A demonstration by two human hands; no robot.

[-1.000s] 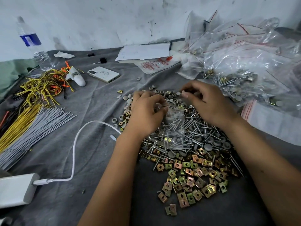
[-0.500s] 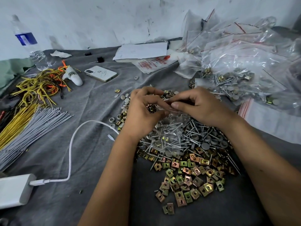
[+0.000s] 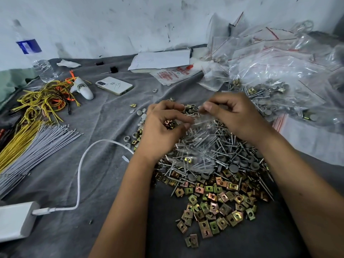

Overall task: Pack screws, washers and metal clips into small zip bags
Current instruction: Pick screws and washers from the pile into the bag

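**Clips in one hand, bag mouth in the other: spill risk**

A small clear zip bag hangs over the heap of screws, which serves as the landmark here. The right hand, above the heap's far edge, pinches the bag's top edge between thumb and forefinger. The left hand, at the heap's left side, is curled round a few metal clips and its fingertips reach the bag's mouth. Loose clips lie just nearer than the heap on the grey cloth; grey washers sit behind it.

Likely trouble: the mouth may not be held wide enough, so clips dropped from the left grip could miss and scatter back into the heap. Screw points inside could also pierce the thin plastic
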